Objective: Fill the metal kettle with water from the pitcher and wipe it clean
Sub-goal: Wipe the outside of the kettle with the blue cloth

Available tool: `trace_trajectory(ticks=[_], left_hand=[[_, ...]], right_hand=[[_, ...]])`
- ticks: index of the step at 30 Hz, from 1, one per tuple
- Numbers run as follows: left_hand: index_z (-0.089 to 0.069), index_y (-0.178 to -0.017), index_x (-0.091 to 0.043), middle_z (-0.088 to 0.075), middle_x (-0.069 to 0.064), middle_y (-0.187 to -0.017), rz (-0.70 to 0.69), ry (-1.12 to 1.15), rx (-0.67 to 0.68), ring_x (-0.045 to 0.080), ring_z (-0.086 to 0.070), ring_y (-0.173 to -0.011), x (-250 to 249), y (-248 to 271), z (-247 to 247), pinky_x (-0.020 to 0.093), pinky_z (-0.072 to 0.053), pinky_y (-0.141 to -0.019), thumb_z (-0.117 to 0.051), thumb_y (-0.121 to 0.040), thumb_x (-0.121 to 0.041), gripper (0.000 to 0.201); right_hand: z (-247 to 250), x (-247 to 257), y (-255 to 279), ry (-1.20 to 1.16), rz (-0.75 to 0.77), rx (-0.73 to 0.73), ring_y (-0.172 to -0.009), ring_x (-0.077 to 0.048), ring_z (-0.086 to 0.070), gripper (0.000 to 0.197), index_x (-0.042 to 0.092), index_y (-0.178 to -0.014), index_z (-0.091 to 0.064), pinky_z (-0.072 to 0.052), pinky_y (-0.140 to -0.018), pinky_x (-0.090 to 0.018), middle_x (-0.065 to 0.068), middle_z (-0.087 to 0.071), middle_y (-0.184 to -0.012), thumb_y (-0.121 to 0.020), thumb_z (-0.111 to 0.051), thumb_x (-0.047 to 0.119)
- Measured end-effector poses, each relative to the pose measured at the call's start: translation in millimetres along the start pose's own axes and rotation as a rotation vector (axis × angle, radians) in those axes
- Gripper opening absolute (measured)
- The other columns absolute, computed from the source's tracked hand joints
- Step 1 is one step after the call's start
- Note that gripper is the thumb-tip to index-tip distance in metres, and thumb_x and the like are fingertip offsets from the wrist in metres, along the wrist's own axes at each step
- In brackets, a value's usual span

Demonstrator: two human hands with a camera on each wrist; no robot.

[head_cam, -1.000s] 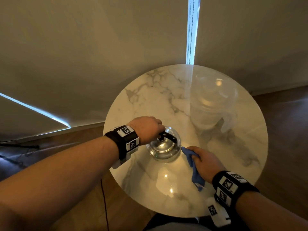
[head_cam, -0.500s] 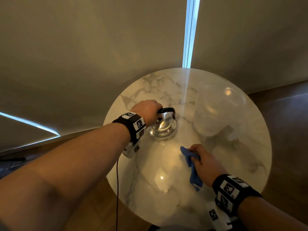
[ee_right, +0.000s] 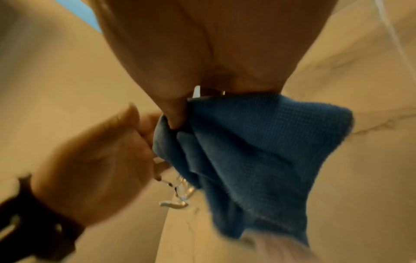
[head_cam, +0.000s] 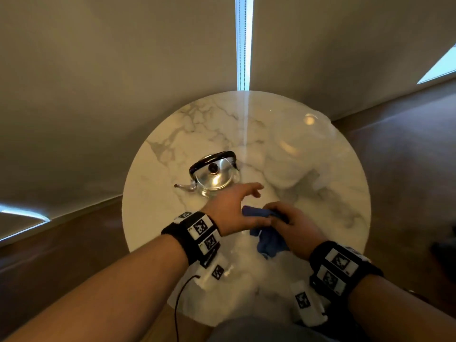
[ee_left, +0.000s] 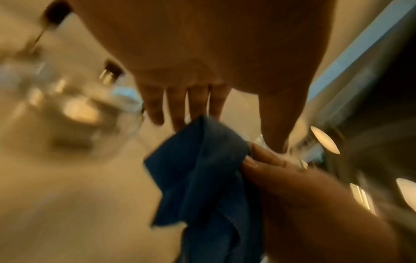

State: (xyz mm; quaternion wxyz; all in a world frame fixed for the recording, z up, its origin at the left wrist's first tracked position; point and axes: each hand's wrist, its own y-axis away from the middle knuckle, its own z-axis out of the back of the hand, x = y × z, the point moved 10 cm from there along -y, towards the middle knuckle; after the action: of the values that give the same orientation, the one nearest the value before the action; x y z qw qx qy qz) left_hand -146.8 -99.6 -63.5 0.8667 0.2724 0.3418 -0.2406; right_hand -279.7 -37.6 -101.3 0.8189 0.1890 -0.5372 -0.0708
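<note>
The metal kettle [head_cam: 214, 177] with a black handle and lid knob stands on the round marble table [head_cam: 172, 218], its spout pointing left. A clear pitcher [head_cam: 293, 159] stands to its right at the back. My right hand [head_cam: 291, 225] grips a blue cloth [head_cam: 266, 240] above the table's front half; the cloth [ee_left: 202, 169] hangs down from its fingers [ee_left: 265, 160]. My left hand [head_cam: 237, 208] is open with fingers stretched out, right beside the cloth [ee_right: 247, 151] and close in front of the kettle, holding nothing.
The table stands against light roller blinds with a bright gap and bead chain [head_cam: 244, 40]. Dark wooden floor [head_cam: 394, 156] surrounds it. A thin black cable [head_cam: 180, 299] hangs from my left wrist past the table's front edge.
My left hand let go of the kettle handle and moved right and back toward the cloth. The kettle now stands alone at the left rear. My right hand still holds the cloth.
</note>
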Motion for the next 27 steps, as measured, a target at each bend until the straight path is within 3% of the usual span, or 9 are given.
trace_trajectory(ticks=[3, 6, 9, 11, 14, 19, 22, 25, 27], left_hand=[[-0.074, -0.115, -0.024, -0.08, -0.002, -0.104, 0.137, 0.377, 0.055, 0.015, -0.075, -0.098, 22.6, -1.8, -37.6, 0.04, -0.06, -0.096, -0.085, -0.075, -0.045, 0.047], [-0.076, -0.096, -0.013, -0.078, -0.005, -0.08, 0.198, 0.624, 0.013, 0.007, -0.071, -0.075, 16.5, -3.5, -58.0, 0.027, -0.057, -0.074, -0.076, -0.093, -0.017, 0.005], [-0.075, -0.1, -0.009, -0.078, 0.0, -0.086, 0.223, 0.527, 0.029, 0.007, -0.071, -0.077, 0.0, -12.7, -81.7, 0.023, -0.058, -0.072, -0.064, -0.102, -0.014, 0.013], [-0.074, -0.106, -0.003, -0.078, 0.014, -0.098, 0.27, 0.438, 0.049, 0.021, -0.073, -0.09, -4.2, -24.9, -107.2, 0.038, -0.058, -0.088, -0.063, -0.1, -0.026, 0.026], [-0.071, -0.12, -0.008, -0.076, 0.016, -0.115, 0.4, 0.47, 0.118, 0.033, -0.072, -0.111, -8.4, -43.1, -153.8, 0.049, -0.058, -0.1, -0.07, -0.086, -0.038, 0.045], [-0.062, -0.122, -0.022, -0.072, 0.0, -0.097, 0.362, 0.494, 0.096, 0.017, -0.07, -0.085, -39.0, -94.5, -189.9, 0.03, -0.06, -0.074, -0.068, -0.062, -0.019, 0.06], [-0.061, -0.125, -0.016, -0.071, 0.004, -0.096, 0.435, 0.501, -0.112, 0.027, -0.07, -0.088, -32.3, -126.2, -183.2, 0.036, -0.06, -0.081, -0.071, -0.071, -0.015, 0.056], [-0.058, -0.13, -0.011, -0.065, 0.01, -0.116, 0.559, 0.164, -0.229, 0.033, -0.067, -0.103, -22.3, -126.7, -176.9, 0.034, -0.051, -0.088, -0.073, -0.084, -0.011, 0.049], [-0.057, -0.134, -0.014, -0.057, 0.013, -0.133, 0.417, -0.118, -0.152, 0.037, -0.06, -0.116, -45.1, -126.8, -188.4, 0.04, -0.049, -0.096, -0.066, -0.089, -0.014, 0.046]], right_hand=[[24.2, 2.1, 15.0, -0.045, 0.019, -0.072, -0.089, 0.0, -0.068, 0.018, 0.037, -0.105, -0.07, -0.049, -0.076, -0.015, 0.013, -0.076, -0.095, -0.101, -0.06, 0.022], [47.9, -16.5, 33.4, -0.074, -0.02, -0.117, -0.089, 0.0, -0.07, 0.013, 0.033, -0.109, -0.069, -0.051, -0.077, -0.013, 0.009, -0.077, -0.096, -0.098, -0.067, 0.025], [60.7, -61.8, 48.2, 0.005, -0.143, -0.031, -0.086, 0.0, -0.071, 0.026, 0.04, -0.114, -0.065, -0.053, -0.077, -0.019, 0.01, -0.078, -0.094, -0.091, -0.075, 0.036], [69.3, -97.8, 58.5, 0.149, -0.223, 0.036, -0.093, -0.002, -0.07, 0.031, 0.039, -0.118, -0.066, -0.055, -0.084, -0.027, 0.012, -0.077, -0.1, -0.088, -0.075, 0.041], [89.0, -139.8, 72.2, 0.223, -0.27, 0.033, -0.096, -0.012, -0.07, 0.013, 0.032, -0.107, -0.07, -0.055, -0.089, -0.035, 0.006, -0.077, -0.102, -0.094, -0.07, 0.03], [141.6, -177.1, 76.5, 0.131, -0.273, -0.123, -0.094, -0.013, -0.069, 0.018, 0.033, -0.113, -0.063, -0.054, -0.08, -0.029, 0.008, -0.073, -0.099, -0.097, -0.067, 0.025], [162.1, -203.7, 62.3, -0.101, -0.348, -0.205, -0.104, -0.017, -0.069, 0.053, 0.03, -0.141, -0.049, -0.058, -0.092, -0.043, 0.003, -0.07, -0.113, -0.094, -0.072, 0.021], [170.8, -213.8, 41.4, 0.018, -0.326, -0.155, -0.116, -0.022, -0.063, 0.072, 0.026, -0.155, -0.035, -0.055, -0.099, -0.042, 0.002, -0.061, -0.13, -0.093, -0.07, 0.019], [176.8, -209.0, 34.1, 0.204, -0.261, -0.109, -0.12, -0.024, -0.061, 0.066, 0.02, -0.152, -0.04, -0.051, -0.1, -0.037, -0.002, -0.058, -0.137, -0.092, -0.067, 0.017]])
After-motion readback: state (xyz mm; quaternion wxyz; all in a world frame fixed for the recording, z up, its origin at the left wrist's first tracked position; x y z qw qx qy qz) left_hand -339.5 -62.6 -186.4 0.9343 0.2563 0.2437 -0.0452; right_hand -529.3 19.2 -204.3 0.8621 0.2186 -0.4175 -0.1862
